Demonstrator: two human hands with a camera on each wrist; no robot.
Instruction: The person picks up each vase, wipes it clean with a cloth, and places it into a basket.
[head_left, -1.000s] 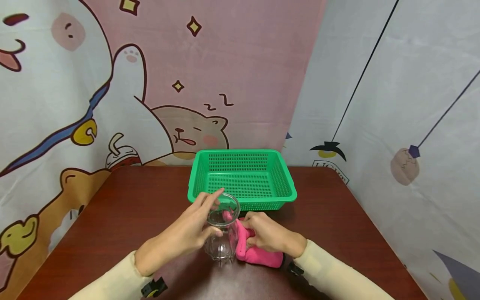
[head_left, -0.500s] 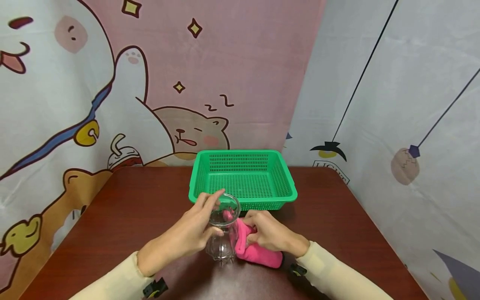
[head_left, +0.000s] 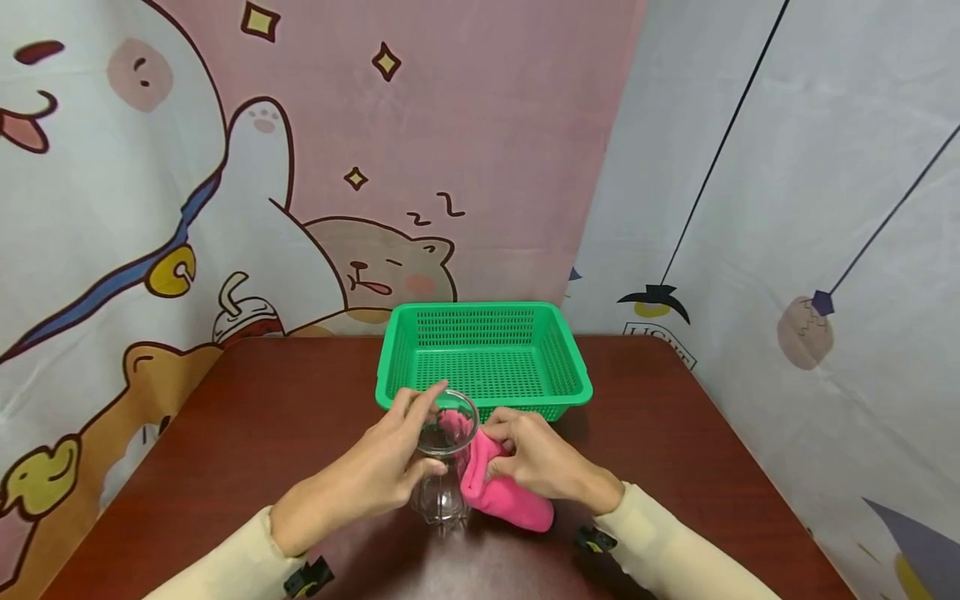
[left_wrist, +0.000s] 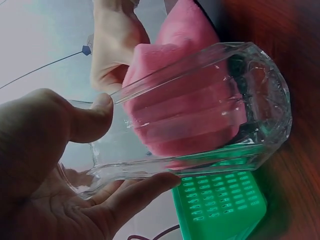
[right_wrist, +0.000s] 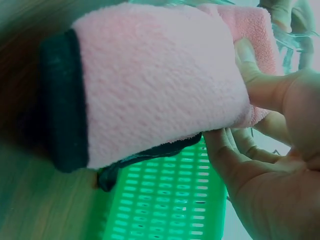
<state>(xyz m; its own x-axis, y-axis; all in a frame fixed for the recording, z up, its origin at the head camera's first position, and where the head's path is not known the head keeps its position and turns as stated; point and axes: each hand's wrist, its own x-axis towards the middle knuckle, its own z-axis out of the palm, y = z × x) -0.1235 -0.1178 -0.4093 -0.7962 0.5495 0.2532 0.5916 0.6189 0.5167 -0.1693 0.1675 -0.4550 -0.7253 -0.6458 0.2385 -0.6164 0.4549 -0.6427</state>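
Observation:
A clear glass vase (head_left: 441, 497) with a flared rim stands at the middle of the table, in front of the basket. My left hand (head_left: 386, 454) grips it near the neck, thumb on the near side and fingers round the far side. In my right hand (head_left: 542, 457) a folded pink cloth (head_left: 510, 502) with a dark edge is pinched between thumb and fingers. The cloth lies against the vase's right side, and in the left wrist view the pink cloth (left_wrist: 185, 100) shows through the glass wall. The right wrist view has the cloth (right_wrist: 160, 80) filling its upper part.
Behind the hands a green plastic basket (head_left: 581, 375) with slotted walls sits on the dark red-brown table (head_left: 300, 392). A cartoon-printed curtain (head_left: 510, 150) hangs along the table's back and sides.
My right hand has shifted slightly up and the cloth's hanging end has swung a little left along the vase. The left hand keeps its grip on the vase.

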